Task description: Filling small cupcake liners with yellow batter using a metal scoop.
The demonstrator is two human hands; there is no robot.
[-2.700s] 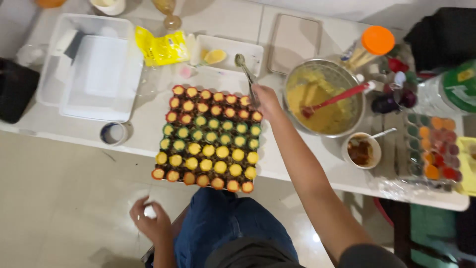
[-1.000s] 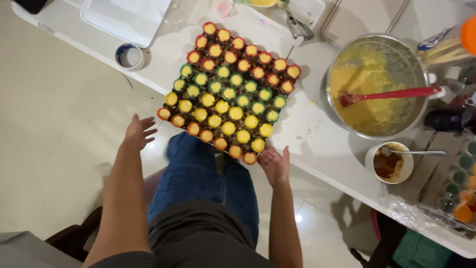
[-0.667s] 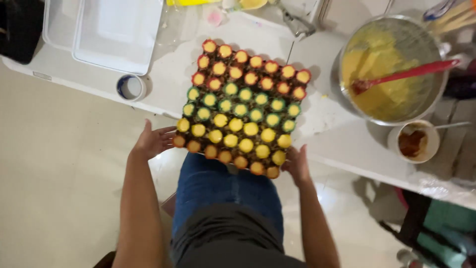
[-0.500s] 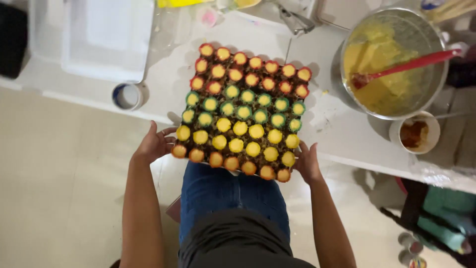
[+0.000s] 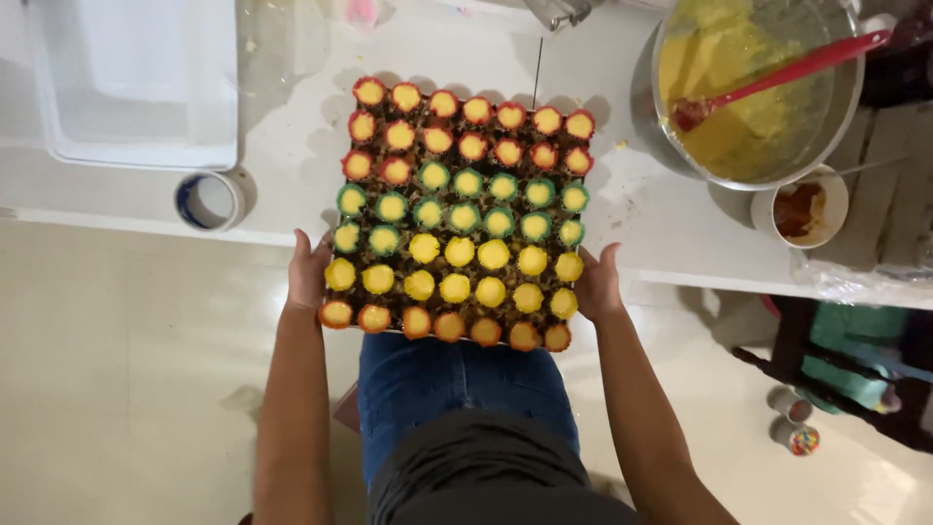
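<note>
White plastic is the first thing at the left: a shallow rectangular tub [image 5: 136, 83] sits at the far left corner of the pale table [image 5: 671, 224], and just in front of it a roll of tape [image 5: 207, 200] lies close to the near edge.

The left hand [image 5: 309, 275] is at the left side of the tray of filled cups [image 5: 457, 209]. Its fingers are curled around the tray's left edge near the front corner, grasping it. Half a second ago this hand was already at that side; the grip looks the same, but the tray now reaches further past the near edge of the table, above the person's lap in blue jeans [image 5: 457, 389].

The tray carries rows of small paper cups with yellow batter: red cups at the far rows, green in the middle, yellow after them, orange in the front row. Its far part lies over the table and its front row hangs beyond the near edge.

The right hand [image 5: 595, 287] holds the right edge of the tray near the front corner, fingers closed on it.

Further right, at the far right corner, a metal bowl [image 5: 748, 92] holds yellow batter and a red spatula [image 5: 777, 73]. In front of it stands a small white cup [image 5: 800, 206] with brown sauce.
</note>
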